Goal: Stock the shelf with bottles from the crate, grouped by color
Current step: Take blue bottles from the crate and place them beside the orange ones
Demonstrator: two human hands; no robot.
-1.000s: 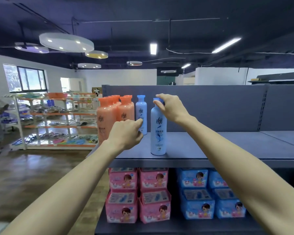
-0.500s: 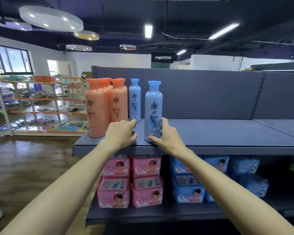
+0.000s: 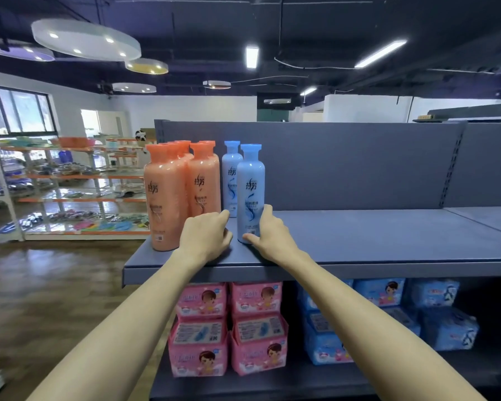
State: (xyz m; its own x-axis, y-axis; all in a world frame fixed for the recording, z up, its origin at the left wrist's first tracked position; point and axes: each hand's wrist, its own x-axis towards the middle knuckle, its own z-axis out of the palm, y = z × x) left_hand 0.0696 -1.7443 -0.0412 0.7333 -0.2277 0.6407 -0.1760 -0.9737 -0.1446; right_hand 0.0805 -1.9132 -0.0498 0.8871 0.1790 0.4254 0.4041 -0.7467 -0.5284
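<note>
On the top shelf [image 3: 388, 244], just ahead of both hands, the front blue bottle [image 3: 250, 195] stood upright at the edge, next to the orange group. A second earlier the right hand [image 3: 272, 235] gripped that bottle by its cap; half a second earlier it was already down at the base. At this moment it lay against the bottle's lower right side, thumb touching the base at the front, fingers [image 3: 267, 212] fairly straight up the side. That read as a steadying or nudging contact, not a grip.

Left hand [image 3: 206, 237] rested on the shelf just left of the bottle, fingers curled loosely, holding nothing. Its fingertips were near the rear blue bottle [image 3: 230, 175], which stood behind and slightly left of the front one. Whether they touched it, I couldn't tell. That hand barely moved across the three frames.

Orange bottles [image 3: 182, 192] stood tightly grouped left of the left hand's fingers, two visible in front, more caps behind.

Meaning for the task: the blue bottle had been set down and released from the top, so placement looked done. The blue pair sat together beside the orange block, so colour grouping held. Remaining work was likely a small alignment push, then back to the crate, which was not in view. Much of the shelf right of the right hand's fingers was bare.
</note>
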